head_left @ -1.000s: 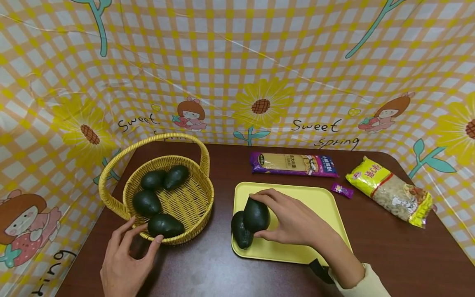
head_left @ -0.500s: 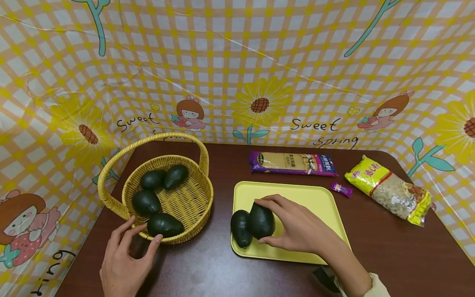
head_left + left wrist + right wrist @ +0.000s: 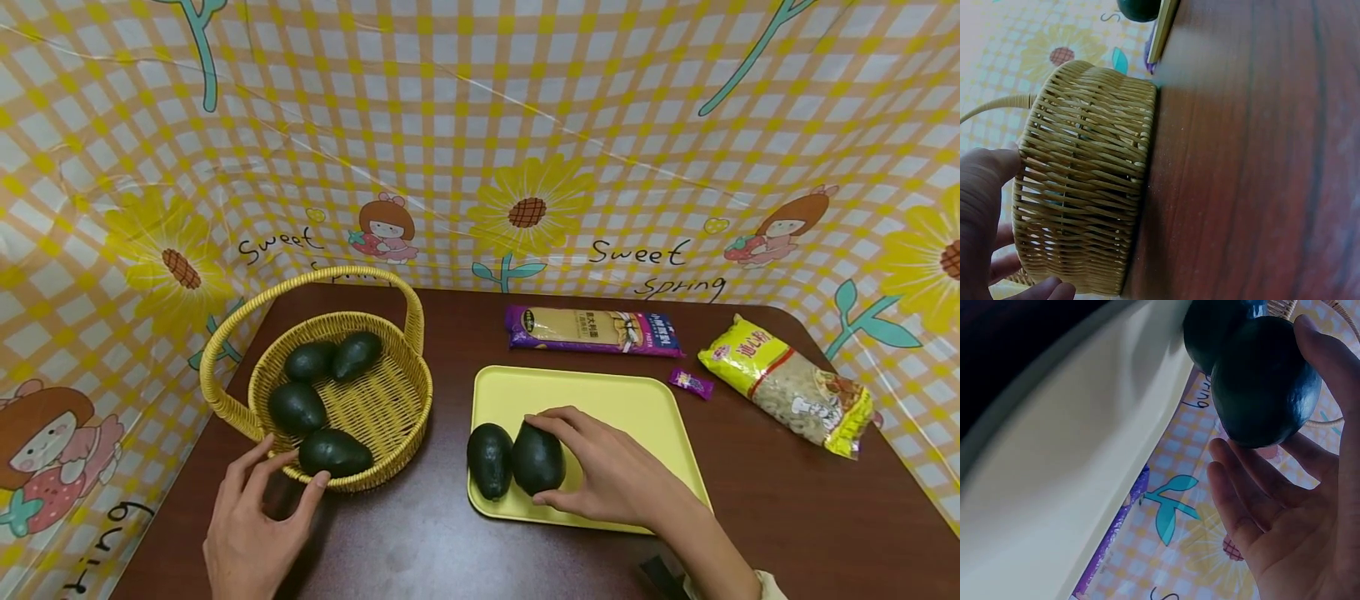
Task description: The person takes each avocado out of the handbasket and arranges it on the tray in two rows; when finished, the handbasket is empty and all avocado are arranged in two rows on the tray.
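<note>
My right hand holds a dark green avocado between thumb and fingers, low over the left part of the yellow tray. A second avocado lies on the tray right beside it. In the right wrist view the held avocado overlaps the other one. My left hand rests at the near left rim of the yellow wicker basket, fingers spread. Its fingertips are close to the nearest avocado inside. Several avocados lie in the basket along its left and back. The left wrist view shows the thumb touching the basket's side.
Behind the tray lies a purple pasta packet. A small purple sachet sits by the tray's back right corner, and a yellow bag lies farther right. The basket's tall handle arches over its back left side. Patterned cloth hangs behind the brown table.
My right hand has moved the held avocado slightly right and nearer to me, away from on top of the other avocado to beside it. My left hand has stayed at the basket rim.
</note>
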A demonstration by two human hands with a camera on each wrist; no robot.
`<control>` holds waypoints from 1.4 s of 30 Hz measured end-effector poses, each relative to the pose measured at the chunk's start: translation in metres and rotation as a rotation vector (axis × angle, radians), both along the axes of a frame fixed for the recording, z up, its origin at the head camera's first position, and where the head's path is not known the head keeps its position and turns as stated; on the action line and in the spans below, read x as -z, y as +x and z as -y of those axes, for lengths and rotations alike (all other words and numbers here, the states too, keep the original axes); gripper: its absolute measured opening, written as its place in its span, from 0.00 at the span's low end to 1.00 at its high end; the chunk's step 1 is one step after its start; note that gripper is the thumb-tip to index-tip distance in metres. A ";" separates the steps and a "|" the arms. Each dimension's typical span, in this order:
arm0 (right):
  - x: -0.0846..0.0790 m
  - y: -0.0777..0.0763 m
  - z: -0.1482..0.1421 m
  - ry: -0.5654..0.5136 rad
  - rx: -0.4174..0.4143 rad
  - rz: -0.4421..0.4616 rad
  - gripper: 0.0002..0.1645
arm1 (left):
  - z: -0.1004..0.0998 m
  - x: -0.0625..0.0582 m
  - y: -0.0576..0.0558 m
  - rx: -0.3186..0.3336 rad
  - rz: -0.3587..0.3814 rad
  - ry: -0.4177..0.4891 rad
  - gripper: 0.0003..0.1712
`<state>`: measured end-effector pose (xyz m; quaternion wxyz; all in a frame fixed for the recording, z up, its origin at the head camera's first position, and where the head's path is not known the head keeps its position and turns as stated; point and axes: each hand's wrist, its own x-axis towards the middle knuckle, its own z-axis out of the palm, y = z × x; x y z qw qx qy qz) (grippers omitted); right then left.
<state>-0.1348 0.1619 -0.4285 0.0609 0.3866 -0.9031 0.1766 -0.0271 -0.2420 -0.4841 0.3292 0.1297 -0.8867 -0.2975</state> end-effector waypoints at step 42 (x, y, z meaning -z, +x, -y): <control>0.023 0.006 -0.007 0.030 -0.003 0.055 0.51 | 0.000 -0.001 0.001 -0.008 0.007 -0.019 0.25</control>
